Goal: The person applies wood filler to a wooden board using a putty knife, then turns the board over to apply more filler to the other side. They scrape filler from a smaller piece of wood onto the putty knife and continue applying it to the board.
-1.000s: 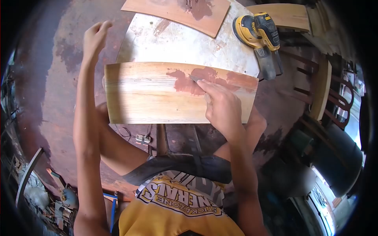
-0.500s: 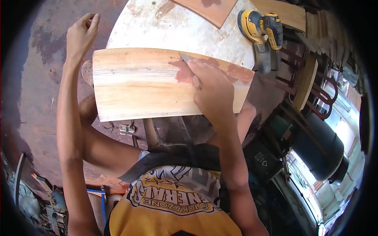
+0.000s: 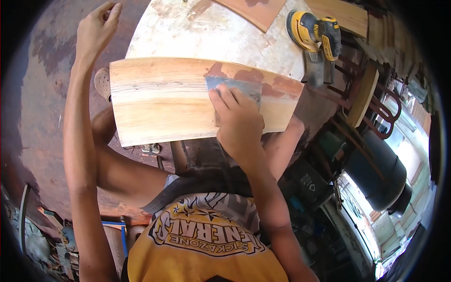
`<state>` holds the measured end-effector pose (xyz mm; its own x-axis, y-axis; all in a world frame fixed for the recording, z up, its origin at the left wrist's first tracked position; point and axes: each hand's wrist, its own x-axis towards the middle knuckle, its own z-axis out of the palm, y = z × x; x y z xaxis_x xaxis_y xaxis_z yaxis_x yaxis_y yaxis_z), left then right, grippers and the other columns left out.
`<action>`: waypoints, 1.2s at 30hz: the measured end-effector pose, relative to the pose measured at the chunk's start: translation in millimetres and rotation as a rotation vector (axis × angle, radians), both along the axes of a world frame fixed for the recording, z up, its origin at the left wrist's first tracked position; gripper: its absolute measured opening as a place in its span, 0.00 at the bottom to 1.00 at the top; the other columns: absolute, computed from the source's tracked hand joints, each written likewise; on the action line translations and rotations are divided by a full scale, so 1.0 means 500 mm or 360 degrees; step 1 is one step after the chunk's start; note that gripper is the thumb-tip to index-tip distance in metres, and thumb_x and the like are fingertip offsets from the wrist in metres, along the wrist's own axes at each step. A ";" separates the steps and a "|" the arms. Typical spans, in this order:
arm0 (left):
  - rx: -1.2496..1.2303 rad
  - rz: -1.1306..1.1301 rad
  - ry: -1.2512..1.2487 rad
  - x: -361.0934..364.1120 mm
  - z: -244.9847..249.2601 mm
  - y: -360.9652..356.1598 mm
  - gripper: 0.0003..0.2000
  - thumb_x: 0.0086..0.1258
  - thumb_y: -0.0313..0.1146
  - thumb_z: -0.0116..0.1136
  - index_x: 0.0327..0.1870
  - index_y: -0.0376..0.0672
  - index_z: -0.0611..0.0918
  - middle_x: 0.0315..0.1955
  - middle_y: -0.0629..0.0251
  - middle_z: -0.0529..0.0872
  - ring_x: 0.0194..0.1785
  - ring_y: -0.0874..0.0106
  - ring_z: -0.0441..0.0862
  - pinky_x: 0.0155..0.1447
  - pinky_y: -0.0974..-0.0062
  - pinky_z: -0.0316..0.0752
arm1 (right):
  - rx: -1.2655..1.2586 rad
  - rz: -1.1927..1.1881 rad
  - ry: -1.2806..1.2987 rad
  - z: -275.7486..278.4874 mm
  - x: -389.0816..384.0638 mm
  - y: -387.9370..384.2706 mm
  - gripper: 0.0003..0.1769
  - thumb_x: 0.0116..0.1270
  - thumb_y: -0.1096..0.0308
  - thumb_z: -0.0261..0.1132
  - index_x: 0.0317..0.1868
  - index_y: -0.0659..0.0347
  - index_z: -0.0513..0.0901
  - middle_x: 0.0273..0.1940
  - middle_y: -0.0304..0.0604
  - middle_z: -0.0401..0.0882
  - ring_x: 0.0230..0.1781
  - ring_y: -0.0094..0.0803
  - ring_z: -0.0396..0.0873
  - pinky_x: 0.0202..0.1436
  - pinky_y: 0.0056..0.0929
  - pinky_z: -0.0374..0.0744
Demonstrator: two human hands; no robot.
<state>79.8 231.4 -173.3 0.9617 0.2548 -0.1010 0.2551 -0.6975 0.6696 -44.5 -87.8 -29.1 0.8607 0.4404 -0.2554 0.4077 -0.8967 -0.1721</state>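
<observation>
My right hand (image 3: 238,115) is closed around the handle of a putty knife, whose wide grey blade (image 3: 242,86) lies over the upper right part of a wooden board (image 3: 159,113). Two of my fingers press on the blade, and the handle is mostly hidden under my palm. Reddish-brown filler (image 3: 282,88) is spread in patches along the board's upper right edge. The pale board has dark grain lines and spans my knees and the near edge of a round white table (image 3: 174,35). Away at the upper left, my left hand (image 3: 97,28) is raised with its fingers curled in; I see nothing in it.
A yellow-and-black sander (image 3: 312,33) rests at the table's right side. Another reddish board (image 3: 256,11) lies at the far edge, with stacked planks (image 3: 345,19) behind. A dark tank (image 3: 376,169) stands at the right.
My right hand has turned and moved left and down, and the blade now lies broad across the filler. The filler's left patch looks smaller or is covered. My left hand has risen slightly.
</observation>
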 end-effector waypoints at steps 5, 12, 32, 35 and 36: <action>-0.0097 0.0009 0.0029 0.018 0.007 -0.007 0.21 0.74 0.51 0.54 0.51 0.43 0.86 0.29 0.59 0.89 0.31 0.75 0.88 0.40 0.76 0.80 | 0.0235 0.0052 0.0078 0.046 0.043 -0.021 0.22 0.52 0.78 0.62 0.51 0.60 0.82 0.51 0.43 0.82 0.51 0.40 0.79 0.50 0.37 0.78; -0.0072 -0.0026 -0.0103 0.013 0.027 -0.009 0.20 0.75 0.50 0.53 0.51 0.42 0.85 0.27 0.61 0.87 0.30 0.74 0.86 0.39 0.75 0.79 | 0.0287 -0.0173 0.0267 0.041 0.092 -0.007 0.22 0.58 0.80 0.57 0.53 0.58 0.82 0.51 0.45 0.83 0.51 0.46 0.80 0.52 0.40 0.77; -0.0108 0.0026 -0.0335 0.005 0.106 -0.015 0.13 0.70 0.37 0.57 0.33 0.34 0.83 0.21 0.47 0.82 0.23 0.60 0.81 0.31 0.63 0.72 | 0.0051 0.0013 0.0100 0.017 0.018 0.050 0.23 0.61 0.79 0.55 0.57 0.59 0.81 0.52 0.46 0.83 0.56 0.45 0.79 0.56 0.40 0.77; -0.0124 0.0080 -0.0333 0.006 0.122 -0.017 0.13 0.69 0.37 0.57 0.33 0.34 0.83 0.20 0.47 0.81 0.23 0.59 0.81 0.31 0.63 0.72 | 0.0050 -0.0037 0.0245 0.047 0.018 0.045 0.22 0.62 0.79 0.55 0.56 0.59 0.81 0.54 0.46 0.82 0.56 0.44 0.78 0.57 0.40 0.77; -0.0127 0.0091 -0.0359 0.011 0.125 -0.017 0.13 0.69 0.37 0.57 0.33 0.34 0.83 0.20 0.47 0.81 0.23 0.59 0.81 0.31 0.63 0.72 | 0.0105 -0.0059 0.0336 0.058 0.029 0.041 0.22 0.62 0.78 0.56 0.56 0.59 0.82 0.54 0.45 0.82 0.56 0.44 0.78 0.57 0.39 0.77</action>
